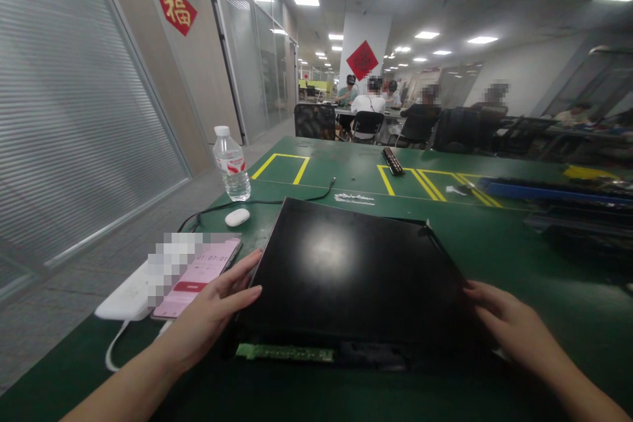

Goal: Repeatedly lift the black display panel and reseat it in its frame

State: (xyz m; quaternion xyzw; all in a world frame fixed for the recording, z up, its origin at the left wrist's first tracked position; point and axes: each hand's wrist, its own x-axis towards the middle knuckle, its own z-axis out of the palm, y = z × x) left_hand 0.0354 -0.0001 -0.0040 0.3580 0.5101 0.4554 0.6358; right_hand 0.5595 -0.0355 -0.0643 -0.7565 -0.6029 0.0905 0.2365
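Note:
A flat black display panel [346,270] lies on the green table [519,244] in front of me, with a green circuit strip [284,352] along its near edge. My left hand [217,310] rests against the panel's left edge, fingers stretched out. My right hand [509,326] lies at the panel's right edge, fingers extended and touching it. Neither hand is wrapped around anything.
A phone [198,277] lies on a white power bank [123,300] left of the panel. A water bottle [231,165], a white earbud case [237,217] and a black cable [267,201] sit behind. Blue and black trays [558,191] stand right. People sit at far desks.

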